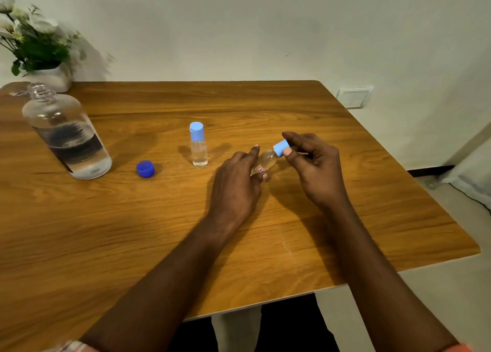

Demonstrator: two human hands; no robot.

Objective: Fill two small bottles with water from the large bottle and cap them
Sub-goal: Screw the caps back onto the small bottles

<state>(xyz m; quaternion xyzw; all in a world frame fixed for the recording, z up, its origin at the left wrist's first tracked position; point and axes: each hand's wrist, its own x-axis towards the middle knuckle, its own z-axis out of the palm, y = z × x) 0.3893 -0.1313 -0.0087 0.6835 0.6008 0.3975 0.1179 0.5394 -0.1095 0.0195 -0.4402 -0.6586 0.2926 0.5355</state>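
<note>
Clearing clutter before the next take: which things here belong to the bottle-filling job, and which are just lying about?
Job: large bottle, dark blue cap, capped small bottle, tilted small bottle in the left hand, light blue cap pinched by the right hand.
Lying about: potted flowers, wall switch plate.

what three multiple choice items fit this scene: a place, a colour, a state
1. Where is the dark blue cap? A on the large bottle B on the table between the large bottle and the standing small bottle C in a hand
2. What colour are both small bottles' caps? A light blue B red C white
3. What is the right hand doing? A lying flat B pinching the tilted small bottle's light blue cap C gripping the large bottle
Key: 1 B, it lies loose on the wood; 2 A, both match; 3 B, thumb and fingers close on it while the left hand holds the bottle.
</note>
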